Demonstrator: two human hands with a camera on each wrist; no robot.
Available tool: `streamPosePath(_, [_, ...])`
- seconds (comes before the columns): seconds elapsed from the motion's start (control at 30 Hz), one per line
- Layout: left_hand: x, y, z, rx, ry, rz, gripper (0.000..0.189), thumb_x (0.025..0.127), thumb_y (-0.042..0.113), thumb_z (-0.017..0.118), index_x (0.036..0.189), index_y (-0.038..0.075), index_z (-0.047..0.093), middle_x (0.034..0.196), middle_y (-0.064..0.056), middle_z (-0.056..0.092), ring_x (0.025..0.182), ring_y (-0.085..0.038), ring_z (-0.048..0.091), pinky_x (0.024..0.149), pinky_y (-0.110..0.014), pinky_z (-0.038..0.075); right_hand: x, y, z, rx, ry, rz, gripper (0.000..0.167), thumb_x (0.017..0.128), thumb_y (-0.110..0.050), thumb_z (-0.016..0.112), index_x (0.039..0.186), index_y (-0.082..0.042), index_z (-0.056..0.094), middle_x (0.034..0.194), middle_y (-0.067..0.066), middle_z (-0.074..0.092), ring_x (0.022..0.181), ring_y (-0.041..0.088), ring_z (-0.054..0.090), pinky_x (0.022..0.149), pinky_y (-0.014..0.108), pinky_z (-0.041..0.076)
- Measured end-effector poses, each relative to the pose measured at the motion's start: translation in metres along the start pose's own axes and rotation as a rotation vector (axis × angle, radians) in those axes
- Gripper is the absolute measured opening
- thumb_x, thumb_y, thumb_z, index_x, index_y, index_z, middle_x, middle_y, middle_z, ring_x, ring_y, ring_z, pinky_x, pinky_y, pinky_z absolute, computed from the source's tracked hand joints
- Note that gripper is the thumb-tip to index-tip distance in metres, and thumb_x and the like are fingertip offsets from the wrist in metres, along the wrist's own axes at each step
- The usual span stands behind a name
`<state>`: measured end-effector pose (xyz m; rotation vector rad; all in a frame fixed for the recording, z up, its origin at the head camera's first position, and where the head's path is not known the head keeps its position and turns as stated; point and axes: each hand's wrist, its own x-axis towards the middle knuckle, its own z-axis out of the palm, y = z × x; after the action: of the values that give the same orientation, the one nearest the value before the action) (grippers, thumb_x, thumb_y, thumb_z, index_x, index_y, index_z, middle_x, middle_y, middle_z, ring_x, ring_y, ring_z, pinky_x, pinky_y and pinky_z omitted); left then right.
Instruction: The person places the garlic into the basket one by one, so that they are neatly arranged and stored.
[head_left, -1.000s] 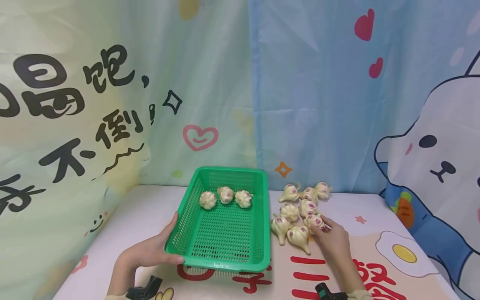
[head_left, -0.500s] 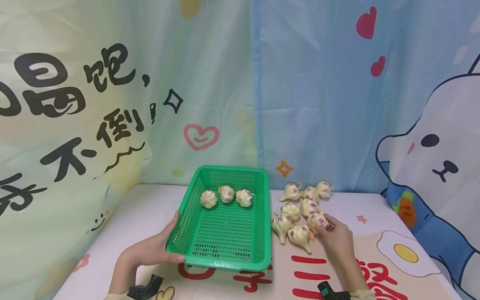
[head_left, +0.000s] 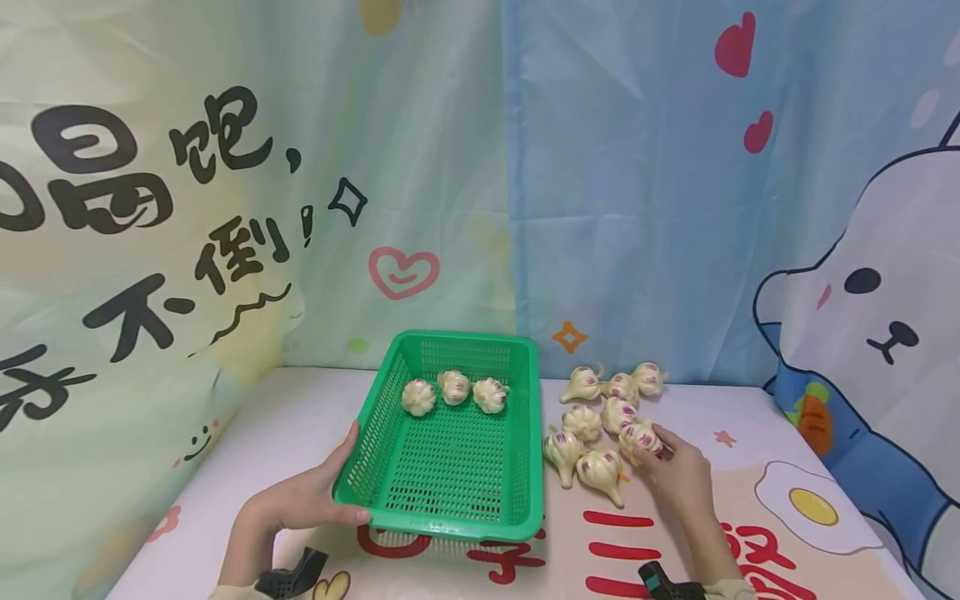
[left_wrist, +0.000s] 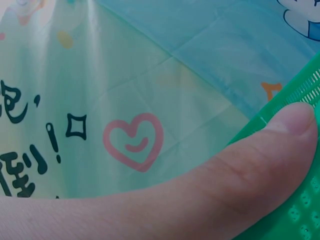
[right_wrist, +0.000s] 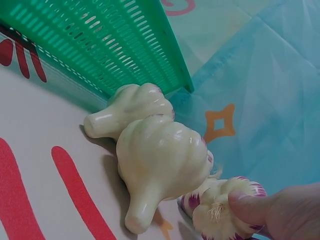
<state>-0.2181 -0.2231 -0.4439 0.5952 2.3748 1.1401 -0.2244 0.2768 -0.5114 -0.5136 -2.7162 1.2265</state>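
A green plastic basket [head_left: 442, 467] has three garlic bulbs [head_left: 453, 387] in a row towards its far end. My left hand [head_left: 303, 496] grips its near left corner, and the thumb [left_wrist: 295, 120] shows on the rim in the left wrist view. To the right of the basket lies a group of garlic bulbs [head_left: 600, 475], white with purple streaks. At the right edge of that group my right hand [head_left: 678, 479] pinches one garlic bulb [head_left: 637, 437]. In the right wrist view the thumb [right_wrist: 250, 207] presses on this bulb's rooty end; the other fingers are mostly hidden.
The table [head_left: 315, 400] wears a printed cover with red characters and a fried egg. A patterned curtain [head_left: 637, 208] hangs right behind the table's far edge. Two stemmed bulbs [right_wrist: 162, 160] stand between my right hand and the basket wall.
My right hand has drawn the pinched garlic bulb slightly to the right, away from its neighbours. My left hand and the basket have stayed in place, while the head view has shifted a little.
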Motion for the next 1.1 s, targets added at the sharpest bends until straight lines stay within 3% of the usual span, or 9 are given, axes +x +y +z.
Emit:
streamPosePath(0.57, [-0.001, -0.001, -0.001, 0.012, 0.007, 0.001, 0.122, 0.080, 0.032, 0.076, 0.149, 0.013, -0.023, 0.157, -0.019, -0.016, 0.145, -0.040, -0.001, 0.110, -0.058, 0.019, -0.003, -0.009, -0.005, 0.026, 0.056, -0.041, 0.062, 0.089, -0.021, 0.067, 0.143, -0.003, 0.041, 0.138, 0.028, 0.046, 0.125, 0.045, 0.046, 0.094, 0.048, 0.045])
streamPosePath(1.1, [-0.002, 0.000, -0.001, 0.006, -0.008, 0.012, 0.123, 0.080, 0.034, 0.076, 0.148, 0.014, -0.024, 0.157, -0.022, -0.015, 0.144, -0.044, -0.001, 0.110, -0.060, 0.019, -0.009, -0.023, -0.009, 0.103, 0.072, -0.055, 0.064, 0.089, -0.024, 0.068, 0.145, -0.009, 0.040, 0.143, 0.024, 0.043, 0.128, 0.044, 0.044, 0.096, 0.047, 0.044])
